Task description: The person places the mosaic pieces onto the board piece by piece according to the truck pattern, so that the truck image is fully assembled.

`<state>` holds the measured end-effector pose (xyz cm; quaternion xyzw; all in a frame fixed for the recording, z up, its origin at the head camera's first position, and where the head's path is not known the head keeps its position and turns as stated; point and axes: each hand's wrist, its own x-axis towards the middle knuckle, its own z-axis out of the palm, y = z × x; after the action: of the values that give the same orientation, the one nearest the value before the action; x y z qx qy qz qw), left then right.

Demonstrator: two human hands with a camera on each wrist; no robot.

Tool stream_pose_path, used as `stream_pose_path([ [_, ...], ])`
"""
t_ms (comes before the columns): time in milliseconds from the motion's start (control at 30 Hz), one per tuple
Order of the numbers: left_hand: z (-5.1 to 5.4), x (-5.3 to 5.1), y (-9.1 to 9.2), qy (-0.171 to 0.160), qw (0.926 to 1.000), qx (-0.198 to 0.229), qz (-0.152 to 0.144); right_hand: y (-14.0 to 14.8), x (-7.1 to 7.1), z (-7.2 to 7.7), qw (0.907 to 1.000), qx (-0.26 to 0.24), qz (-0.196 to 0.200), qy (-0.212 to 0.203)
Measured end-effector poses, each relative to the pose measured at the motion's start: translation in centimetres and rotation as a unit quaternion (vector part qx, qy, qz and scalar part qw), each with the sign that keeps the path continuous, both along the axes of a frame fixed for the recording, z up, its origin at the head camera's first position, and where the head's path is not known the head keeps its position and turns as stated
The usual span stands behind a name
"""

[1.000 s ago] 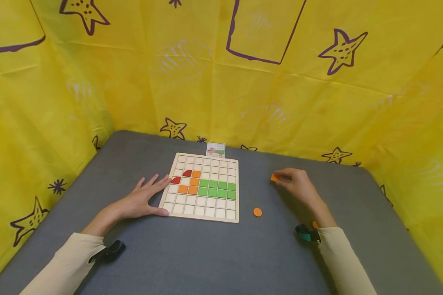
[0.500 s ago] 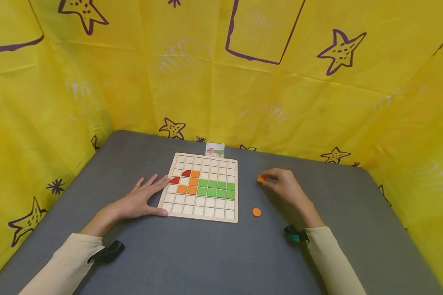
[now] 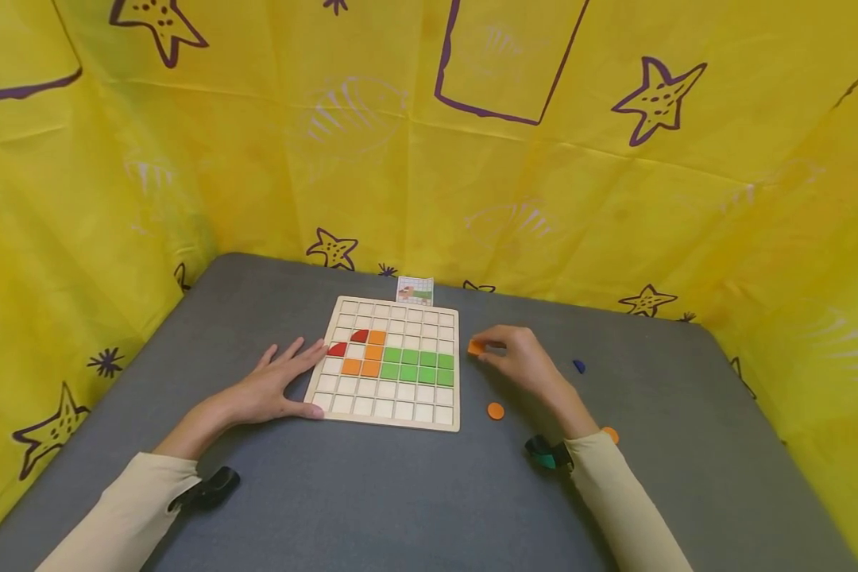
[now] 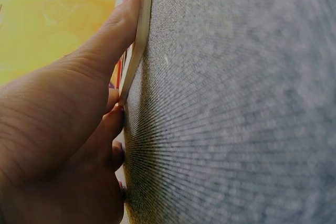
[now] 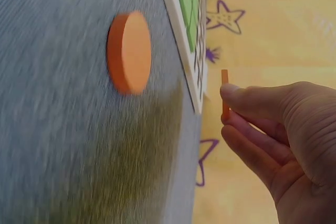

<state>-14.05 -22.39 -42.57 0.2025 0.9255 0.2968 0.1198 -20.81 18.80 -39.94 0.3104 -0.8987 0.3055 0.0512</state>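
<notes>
My left hand [image 3: 268, 391] rests with spread fingers on the left edge of a wooden grid board [image 3: 379, 408]; thumb and fingertips touch its rim. Between thumb and fingers my right hand [image 3: 522, 359] pinches an orange square tile [image 3: 475, 347], raised just off the board's right side. The right wrist view shows this orange tile [image 5: 225, 94] edge-on. On the board lie two rows of green tiles [image 3: 418, 366], several orange tiles [image 3: 370, 369] and two red quarter-round tiles [image 3: 338, 349].
An orange disc [image 3: 496, 411] lies on the grey table right of the board. Farther right are a blue half-round piece [image 3: 578, 366] and another orange disc [image 3: 611, 434], partly behind the right sleeve. A small pattern card [image 3: 415, 291] sits behind the board.
My right hand has moved left toward the board, carrying the orange tile. The blue piece and the farther orange disc have come into view behind it. My left hand stays in place.
</notes>
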Motion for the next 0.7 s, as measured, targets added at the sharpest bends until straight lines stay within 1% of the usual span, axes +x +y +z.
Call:
stream_pose_path([
  [200, -0.2, -0.1, 0.0, 0.001, 1.0000, -0.003, -0.004, -1.5, 0.0, -0.1, 0.9998, 0.017, 0.008, -0.010],
  [333, -0.1, -0.1, 0.0, -0.001, 1.0000, -0.006, -0.006, -2.5, -0.1, 0.0, 0.9993, 0.030, 0.025, 0.002],
  [433, 0.0, -0.1, 0.0, -0.004, 1.0000, -0.007, -0.005, -3.3, -0.2, 0.1, 0.9988, 0.030, 0.038, 0.014],
  [700, 0.0, -0.1, -0.2, 0.000, 1.0000, -0.002, -0.004, -5.7, 0.0, 0.2, 0.9978, 0.027, 0.059, 0.008],
])
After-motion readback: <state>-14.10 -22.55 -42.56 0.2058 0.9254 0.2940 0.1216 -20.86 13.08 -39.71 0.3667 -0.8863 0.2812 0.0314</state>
